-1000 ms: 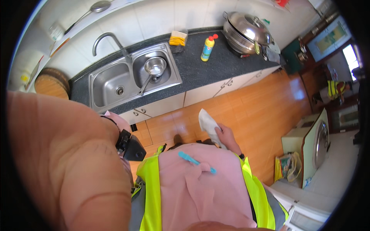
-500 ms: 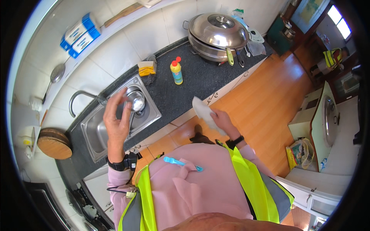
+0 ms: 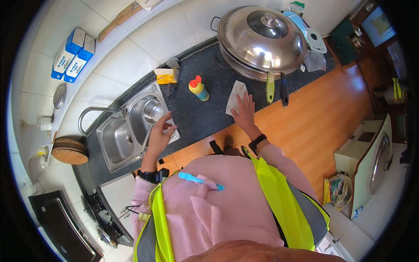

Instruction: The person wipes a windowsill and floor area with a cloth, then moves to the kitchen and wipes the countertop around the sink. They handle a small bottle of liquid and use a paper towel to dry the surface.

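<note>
My right hand (image 3: 245, 112) lies with fingers spread on the edge of a white paper towel or cloth (image 3: 235, 95), which rests on the dark countertop near its front edge. My left hand (image 3: 159, 136) hovers over the front rim of the double steel sink (image 3: 111, 137), fingers bent and apart, nothing visible in them. Beside it, a metal ladle (image 3: 152, 111) leans in the right basin, its handle passing partly behind the hand. A yellow squeeze bottle with a red cap (image 3: 199, 91) stands between the sink and the towel.
A large lidded steel wok (image 3: 262, 43) stands at the back right, its green handle (image 3: 270, 87) and black handle (image 3: 284, 89) jutting over the counter's front. A yellow packet (image 3: 166, 76) sits behind the sink. The faucet (image 3: 98, 112) arches over it; a round wooden board (image 3: 70, 151) is farther left.
My right hand has brought the white towel from the air in front of the counter onto the countertop, its fingers now spread. My left hand has come lower and to the right.
</note>
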The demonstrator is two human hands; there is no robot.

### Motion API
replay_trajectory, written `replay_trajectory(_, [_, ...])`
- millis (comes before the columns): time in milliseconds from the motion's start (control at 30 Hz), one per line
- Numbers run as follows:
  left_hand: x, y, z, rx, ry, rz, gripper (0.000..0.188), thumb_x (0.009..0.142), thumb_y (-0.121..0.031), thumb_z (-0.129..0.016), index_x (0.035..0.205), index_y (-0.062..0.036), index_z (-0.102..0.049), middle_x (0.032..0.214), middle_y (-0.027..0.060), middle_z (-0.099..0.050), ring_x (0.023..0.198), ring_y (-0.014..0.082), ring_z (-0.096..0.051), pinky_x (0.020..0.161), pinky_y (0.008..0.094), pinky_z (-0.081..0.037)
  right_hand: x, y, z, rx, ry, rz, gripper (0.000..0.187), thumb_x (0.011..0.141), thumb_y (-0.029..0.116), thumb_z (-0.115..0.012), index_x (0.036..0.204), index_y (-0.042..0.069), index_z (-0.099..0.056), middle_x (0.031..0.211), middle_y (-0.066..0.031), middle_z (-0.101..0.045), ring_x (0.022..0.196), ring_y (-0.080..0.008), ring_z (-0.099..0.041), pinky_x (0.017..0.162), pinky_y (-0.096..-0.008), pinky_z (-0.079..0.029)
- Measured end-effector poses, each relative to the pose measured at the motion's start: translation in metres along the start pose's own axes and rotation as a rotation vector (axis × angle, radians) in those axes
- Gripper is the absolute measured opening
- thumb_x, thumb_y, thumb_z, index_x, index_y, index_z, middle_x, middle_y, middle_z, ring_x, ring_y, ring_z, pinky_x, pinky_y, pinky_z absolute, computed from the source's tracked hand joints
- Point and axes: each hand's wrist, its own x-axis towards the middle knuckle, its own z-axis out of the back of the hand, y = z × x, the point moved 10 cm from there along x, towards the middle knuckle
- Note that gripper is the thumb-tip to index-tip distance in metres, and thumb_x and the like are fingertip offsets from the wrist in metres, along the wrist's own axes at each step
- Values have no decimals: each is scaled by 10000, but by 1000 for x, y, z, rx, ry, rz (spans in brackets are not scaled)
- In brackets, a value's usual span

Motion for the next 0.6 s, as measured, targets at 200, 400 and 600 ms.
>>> replay_trajectory(200, [61, 1, -55, 85, 64, 50, 937, 817, -218, -798, 1555, -106, -232, 1417, 207, -497, 1093, 272, -618, 882, 358, -526, 17, -10, -45, -96, 188, -106, 788, 826, 427, -720, 1508, 210, -388, 1632, -189, -121, 1493, -463, -32, 1131, -702, -84])
replay_trajectory(400, [116, 6, -88, 41, 7, 12, 992, 743, -239, -856, 1515, -70, -256, 1384, 195, -460, 1163, 334, -570, 963, 407, -493, 7, -25, -55, -184, 110, -54, 813, 855, 535, -642, 1524, 176, -350, 1592, -194, -250, 1489, -450, -93, 1124, -707, -85])
replay_trajectory(600, [141, -7, -92, 6, -51, -145, 806, 725, -226, -862, 1376, -72, -414, 1310, 173, -523, 1202, 325, -553, 1004, 405, -465, 12, -25, -50, -216, 12, 42, 829, 864, 539, -621, 1520, 115, -345, 1573, -194, -292, 1487, -440, -126, 1164, -633, -107])
